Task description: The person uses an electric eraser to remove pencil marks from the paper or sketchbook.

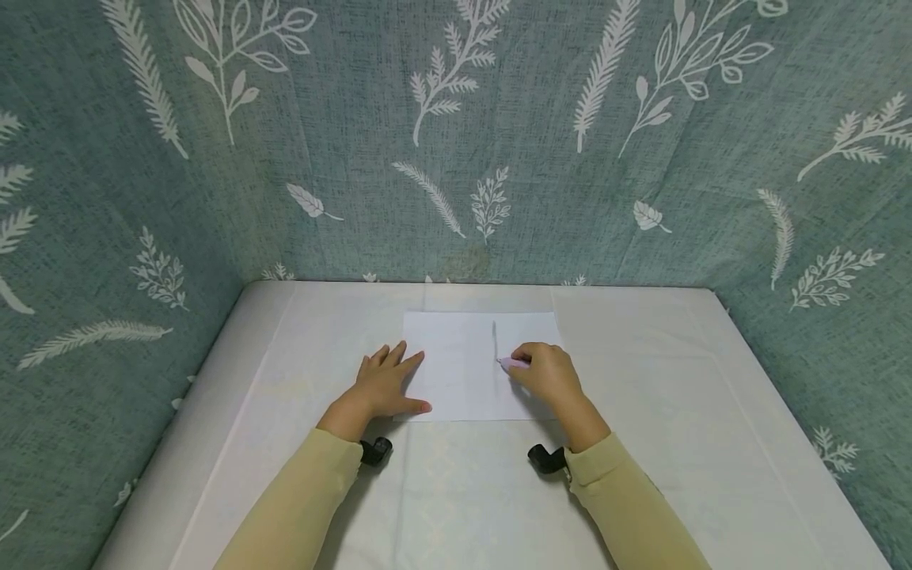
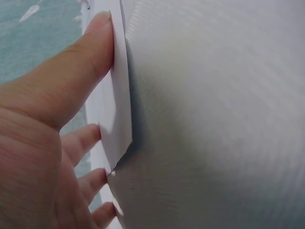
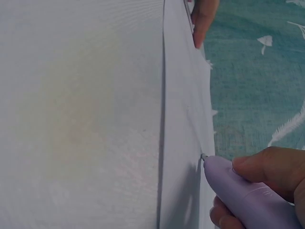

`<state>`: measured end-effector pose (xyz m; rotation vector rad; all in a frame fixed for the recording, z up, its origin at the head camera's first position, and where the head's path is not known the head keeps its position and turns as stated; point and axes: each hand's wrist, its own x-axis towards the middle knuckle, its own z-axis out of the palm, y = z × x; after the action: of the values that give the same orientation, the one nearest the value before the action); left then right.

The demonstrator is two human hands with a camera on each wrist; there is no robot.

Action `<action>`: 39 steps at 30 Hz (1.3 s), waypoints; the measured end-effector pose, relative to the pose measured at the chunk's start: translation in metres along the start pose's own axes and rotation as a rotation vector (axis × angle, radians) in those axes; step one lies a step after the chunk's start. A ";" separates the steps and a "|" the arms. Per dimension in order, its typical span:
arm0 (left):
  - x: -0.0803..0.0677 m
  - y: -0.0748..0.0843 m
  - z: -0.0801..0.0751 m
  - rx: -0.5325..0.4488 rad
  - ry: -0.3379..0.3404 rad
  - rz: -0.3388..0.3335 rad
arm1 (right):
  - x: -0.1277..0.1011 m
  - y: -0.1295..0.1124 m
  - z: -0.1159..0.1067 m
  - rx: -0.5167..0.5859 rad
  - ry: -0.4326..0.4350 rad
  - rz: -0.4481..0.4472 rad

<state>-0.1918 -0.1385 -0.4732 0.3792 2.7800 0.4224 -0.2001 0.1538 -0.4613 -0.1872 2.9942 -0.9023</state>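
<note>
A white sheet of paper [image 1: 449, 364] lies on the white-covered table, with its near edge slightly lifted in the left wrist view. My left hand [image 1: 385, 388] rests spread at the sheet's left side; its thumb [image 2: 90, 52] presses near the edge. Between thumb and fingers, my right hand [image 1: 547, 372] pinches a thick lavender pen-shaped tool [image 3: 248, 193] with a small metal tip. That tip touches the paper at the lower end of a thin grey line [image 1: 495, 336] running away from me. Whether the line is a mark or a slit, I cannot tell.
The table [image 1: 655, 356] has a smooth white cover with faint creases. Teal fabric with white leaf prints [image 1: 342, 119] hangs behind it and on both sides. A black device [image 1: 375, 451] sits at the left wrist and another black device [image 1: 546, 459] at the right.
</note>
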 end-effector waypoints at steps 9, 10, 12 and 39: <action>0.001 0.000 0.000 0.009 0.004 0.000 | -0.003 0.000 0.002 -0.004 0.003 -0.009; 0.001 0.000 0.000 0.008 0.004 -0.001 | -0.003 0.001 0.002 -0.007 0.001 -0.009; 0.001 -0.001 0.001 0.009 0.004 0.000 | -0.002 0.001 0.002 -0.008 -0.003 -0.008; 0.001 -0.001 0.001 0.000 0.005 -0.007 | 0.000 -0.004 0.000 -0.050 -0.018 -0.052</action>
<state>-0.1929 -0.1390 -0.4749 0.3694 2.7851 0.4226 -0.1991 0.1503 -0.4588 -0.2737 3.0104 -0.8253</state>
